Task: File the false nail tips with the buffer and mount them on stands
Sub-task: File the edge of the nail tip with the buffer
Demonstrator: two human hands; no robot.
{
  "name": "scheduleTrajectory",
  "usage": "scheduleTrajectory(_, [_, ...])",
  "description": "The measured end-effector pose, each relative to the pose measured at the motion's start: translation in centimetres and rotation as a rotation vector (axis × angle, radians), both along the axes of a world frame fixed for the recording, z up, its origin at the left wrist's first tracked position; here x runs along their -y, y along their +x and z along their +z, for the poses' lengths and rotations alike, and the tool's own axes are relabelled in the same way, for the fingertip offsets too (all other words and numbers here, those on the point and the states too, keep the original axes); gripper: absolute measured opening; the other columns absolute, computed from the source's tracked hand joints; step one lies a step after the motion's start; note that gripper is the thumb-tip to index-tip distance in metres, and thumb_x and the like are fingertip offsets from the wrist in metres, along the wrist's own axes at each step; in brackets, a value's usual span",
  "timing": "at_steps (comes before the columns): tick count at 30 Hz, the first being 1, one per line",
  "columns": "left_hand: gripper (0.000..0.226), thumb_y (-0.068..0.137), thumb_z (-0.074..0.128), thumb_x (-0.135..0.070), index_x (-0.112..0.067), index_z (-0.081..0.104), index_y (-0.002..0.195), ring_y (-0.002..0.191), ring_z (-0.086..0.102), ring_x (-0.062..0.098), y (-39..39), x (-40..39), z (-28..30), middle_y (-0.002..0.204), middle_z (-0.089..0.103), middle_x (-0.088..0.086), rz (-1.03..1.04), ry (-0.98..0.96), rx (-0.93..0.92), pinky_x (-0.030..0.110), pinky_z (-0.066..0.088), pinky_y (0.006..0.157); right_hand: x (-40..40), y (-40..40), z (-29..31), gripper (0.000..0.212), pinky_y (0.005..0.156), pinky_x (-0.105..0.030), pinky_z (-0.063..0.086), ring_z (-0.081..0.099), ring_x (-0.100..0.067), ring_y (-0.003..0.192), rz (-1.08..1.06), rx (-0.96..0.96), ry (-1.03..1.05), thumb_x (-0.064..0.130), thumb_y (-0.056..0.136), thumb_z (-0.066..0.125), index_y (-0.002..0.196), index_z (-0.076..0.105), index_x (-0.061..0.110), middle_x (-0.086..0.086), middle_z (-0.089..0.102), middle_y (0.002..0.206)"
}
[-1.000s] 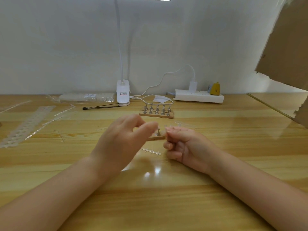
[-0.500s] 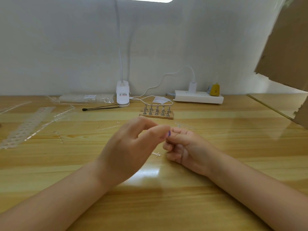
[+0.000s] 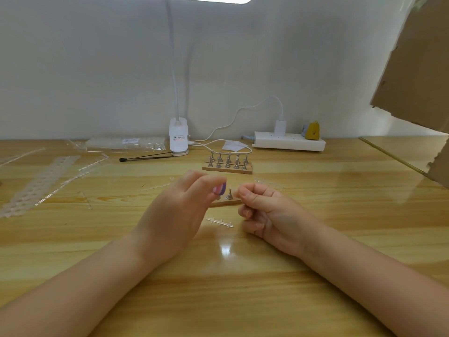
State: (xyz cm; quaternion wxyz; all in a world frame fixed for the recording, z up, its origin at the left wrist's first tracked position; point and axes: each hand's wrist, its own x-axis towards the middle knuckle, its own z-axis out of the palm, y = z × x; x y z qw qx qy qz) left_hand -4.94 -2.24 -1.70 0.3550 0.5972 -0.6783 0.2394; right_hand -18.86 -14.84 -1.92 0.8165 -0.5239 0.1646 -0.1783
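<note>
Wooden base (image 3: 227, 167) holding ten metal stands (image 3: 228, 161), hands apart

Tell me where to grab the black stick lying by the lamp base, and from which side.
Pinch the black stick around its thin middle, coming straight down from above. It lies flat on the table, its right end tucked against the lamp base, so that end is crowded.
</note>
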Motion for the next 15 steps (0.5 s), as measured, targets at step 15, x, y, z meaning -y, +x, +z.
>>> scheduleTrajectory(15, [0.028, 0.088, 0.065, -0.004, -0.016, 0.063, 0.113, 0.087, 0.063, 0.029, -0.5, 0.2, -0.7, 0.1, 0.068, 0.009, 0.105, 0.008, 0.122, 0.042, 0.053, 0.071, -0.4, -0.2, 0.2, 0.018, 0.041, -0.014, 0.026, 0.04, -0.005, 0.053, -0.013, -0.017, -0.064, 0.016, 0.076, 0.061, 0.091, 0.06, 0.006, 0.004, 0.06, 0.068])
